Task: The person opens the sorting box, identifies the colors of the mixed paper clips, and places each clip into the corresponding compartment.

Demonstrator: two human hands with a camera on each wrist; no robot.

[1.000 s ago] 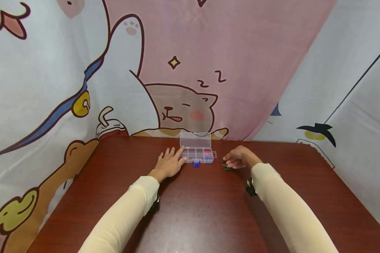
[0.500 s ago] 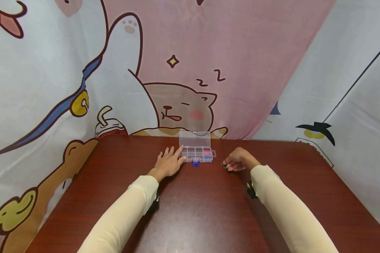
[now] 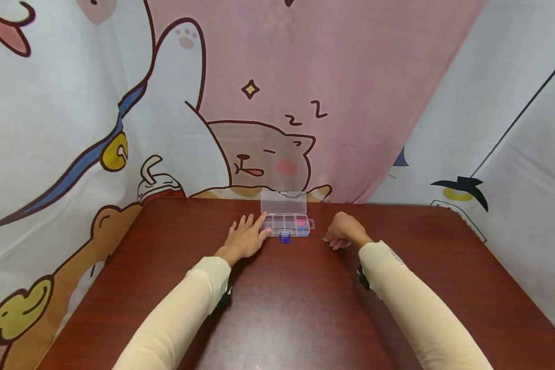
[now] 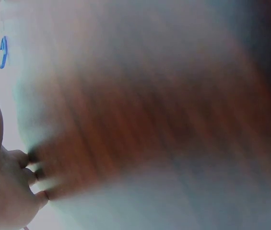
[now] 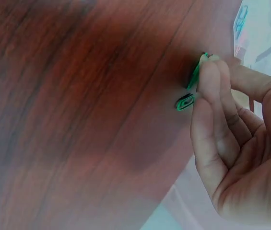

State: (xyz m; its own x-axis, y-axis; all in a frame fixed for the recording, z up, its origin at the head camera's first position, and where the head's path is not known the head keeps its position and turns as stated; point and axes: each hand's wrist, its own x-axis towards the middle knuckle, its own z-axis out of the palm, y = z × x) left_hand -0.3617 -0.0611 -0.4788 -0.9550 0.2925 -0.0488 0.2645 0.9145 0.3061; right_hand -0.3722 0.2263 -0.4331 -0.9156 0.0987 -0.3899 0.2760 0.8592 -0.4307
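A clear plastic compartment box (image 3: 279, 225) stands open near the far table edge, its lid (image 3: 283, 202) raised. My left hand (image 3: 246, 240) lies with spread fingers at the box's left end, index finger and thumb touching its side. To the right of the box, my right hand (image 3: 344, 229) is low over the table, fingers bent downward. In the right wrist view its thumb and fingertips pinch a green paper clip (image 5: 193, 76). A second green paper clip (image 5: 185, 102) shows right beside the other fingers. From the head view the hand hides most of the clips.
Pink clips (image 3: 301, 222) and blue ones fill compartments at the box's right end; a blue paper clip (image 5: 241, 19) shows through its wall. A blue latch (image 3: 284, 239) sticks out in front. Behind the brown table (image 3: 287, 298) hangs a printed cloth (image 3: 351, 77).
My right hand's fingers have drawn together and its wrist has turned, so the green clips show less in the head view. The left hand stays in place against the box.
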